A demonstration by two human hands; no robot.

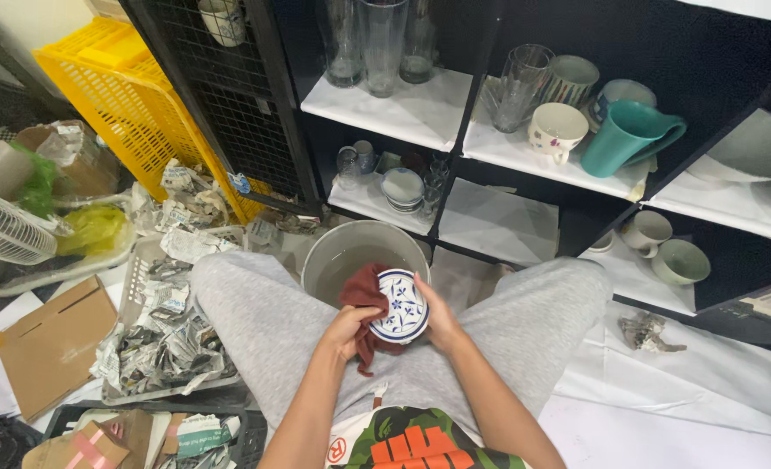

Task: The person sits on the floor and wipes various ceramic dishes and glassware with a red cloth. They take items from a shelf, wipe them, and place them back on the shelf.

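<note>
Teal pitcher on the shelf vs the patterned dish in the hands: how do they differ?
The teal pitcher is plain, one colour; the patterned dish is white with blue flowers and a blue rim. The pitcher is tall with a handle; the dish is shallow and round. The pitcher stands on a white shelf; the dish is held by the left hand with a dark red cloth and the right hand, over a grey bucket.
</note>
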